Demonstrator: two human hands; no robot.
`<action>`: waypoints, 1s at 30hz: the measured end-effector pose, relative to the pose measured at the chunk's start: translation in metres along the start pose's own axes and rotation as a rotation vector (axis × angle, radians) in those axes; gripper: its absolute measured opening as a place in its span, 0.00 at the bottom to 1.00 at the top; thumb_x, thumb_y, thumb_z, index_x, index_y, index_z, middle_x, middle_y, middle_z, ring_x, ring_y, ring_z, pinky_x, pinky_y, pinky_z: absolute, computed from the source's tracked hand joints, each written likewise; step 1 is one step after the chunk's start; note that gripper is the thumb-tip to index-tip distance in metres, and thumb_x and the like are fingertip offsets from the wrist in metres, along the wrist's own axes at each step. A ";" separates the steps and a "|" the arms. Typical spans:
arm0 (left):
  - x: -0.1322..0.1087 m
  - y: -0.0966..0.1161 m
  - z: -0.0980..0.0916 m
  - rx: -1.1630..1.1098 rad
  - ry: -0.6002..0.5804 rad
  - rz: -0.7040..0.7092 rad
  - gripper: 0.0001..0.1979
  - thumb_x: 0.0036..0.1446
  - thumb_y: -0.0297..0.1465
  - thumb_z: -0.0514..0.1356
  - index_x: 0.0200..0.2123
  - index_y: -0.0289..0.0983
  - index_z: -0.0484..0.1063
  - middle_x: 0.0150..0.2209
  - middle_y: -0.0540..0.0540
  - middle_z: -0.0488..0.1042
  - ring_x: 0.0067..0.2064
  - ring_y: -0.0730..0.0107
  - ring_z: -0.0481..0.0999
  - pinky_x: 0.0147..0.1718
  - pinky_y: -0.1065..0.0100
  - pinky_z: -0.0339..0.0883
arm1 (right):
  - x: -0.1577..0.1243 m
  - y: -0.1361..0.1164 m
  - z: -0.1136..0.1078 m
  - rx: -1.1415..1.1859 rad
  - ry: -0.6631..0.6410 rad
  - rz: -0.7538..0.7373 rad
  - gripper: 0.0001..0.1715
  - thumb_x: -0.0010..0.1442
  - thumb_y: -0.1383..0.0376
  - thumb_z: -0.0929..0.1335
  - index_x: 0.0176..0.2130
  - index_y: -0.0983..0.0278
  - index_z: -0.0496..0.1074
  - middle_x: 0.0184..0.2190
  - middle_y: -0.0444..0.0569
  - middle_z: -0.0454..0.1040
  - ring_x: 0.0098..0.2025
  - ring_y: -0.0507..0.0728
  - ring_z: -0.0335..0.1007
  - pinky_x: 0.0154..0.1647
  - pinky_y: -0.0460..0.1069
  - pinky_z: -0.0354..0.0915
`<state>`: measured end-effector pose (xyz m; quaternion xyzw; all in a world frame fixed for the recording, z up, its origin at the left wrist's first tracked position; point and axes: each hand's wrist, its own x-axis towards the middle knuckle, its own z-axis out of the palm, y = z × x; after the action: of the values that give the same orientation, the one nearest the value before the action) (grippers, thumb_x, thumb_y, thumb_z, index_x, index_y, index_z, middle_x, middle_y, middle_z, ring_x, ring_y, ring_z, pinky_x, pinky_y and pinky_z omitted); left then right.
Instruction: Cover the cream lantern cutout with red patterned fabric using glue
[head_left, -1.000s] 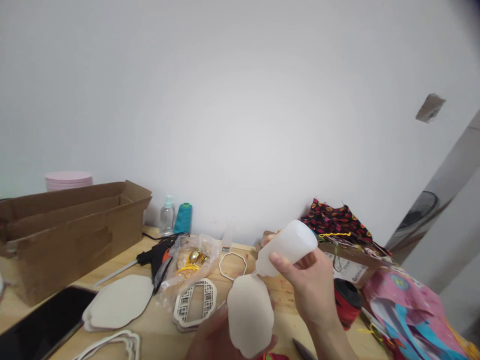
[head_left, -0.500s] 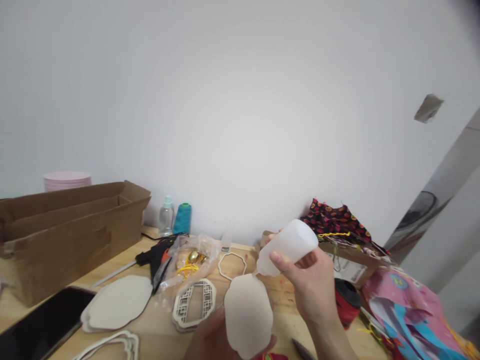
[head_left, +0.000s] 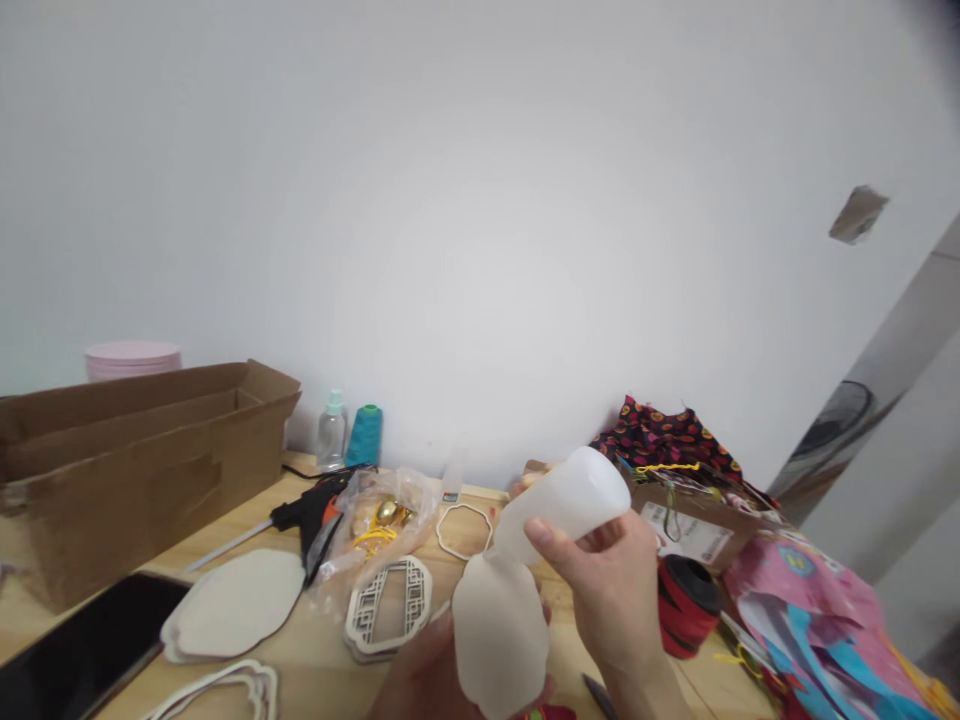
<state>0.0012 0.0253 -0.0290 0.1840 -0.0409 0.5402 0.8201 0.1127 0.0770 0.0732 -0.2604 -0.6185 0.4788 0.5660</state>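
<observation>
My right hand is wrapped round a white squeeze bottle, tilted with its base up to the right. The bottle's lower end meets the top edge of a pale scalloped panel; its tip is hard to make out. From below, my left hand grips that panel, fingers partly hidden behind it. Left of the panel lie a stack of lattice frames and a thin scalloped outline frame. Something red shows just beneath the panel.
Further left are a stack of pale panels, a black phone, a glue gun and a long cardboard box. A plastic bag holds golden bells. Right stand a red-and-black spool and piled fabric.
The bottle in my right hand has shifted left and slightly down along the panel's top edge. The panel has moved very slightly to the right.
</observation>
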 end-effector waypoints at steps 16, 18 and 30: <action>0.000 -0.003 -0.004 0.016 0.011 -0.001 0.17 0.48 0.36 0.58 0.38 0.30 0.74 0.42 0.40 0.76 0.44 0.61 0.71 0.46 0.61 0.58 | -0.004 -0.001 0.005 0.037 -0.018 0.017 0.19 0.38 0.63 0.74 0.33 0.66 0.72 0.29 0.51 0.76 0.32 0.58 0.71 0.34 0.49 0.67; 0.001 -0.003 -0.003 0.029 -0.018 0.002 0.17 0.48 0.36 0.58 0.39 0.30 0.74 0.42 0.40 0.76 0.44 0.62 0.72 0.46 0.61 0.59 | -0.004 -0.003 0.007 0.047 -0.011 0.026 0.19 0.38 0.62 0.74 0.32 0.66 0.72 0.29 0.50 0.76 0.32 0.58 0.71 0.34 0.49 0.67; 0.002 0.000 -0.002 0.039 -0.057 0.020 0.21 0.47 0.41 0.57 0.43 0.37 0.72 0.48 0.42 0.72 0.50 0.59 0.67 0.50 0.56 0.54 | 0.004 -0.001 -0.005 0.326 0.054 -0.020 0.21 0.42 0.65 0.74 0.39 0.64 0.71 0.31 0.50 0.77 0.36 0.59 0.73 0.38 0.53 0.68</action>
<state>0.0016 0.0278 -0.0305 0.2149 -0.0558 0.5437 0.8094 0.1171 0.0817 0.0748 -0.1719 -0.5198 0.5599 0.6220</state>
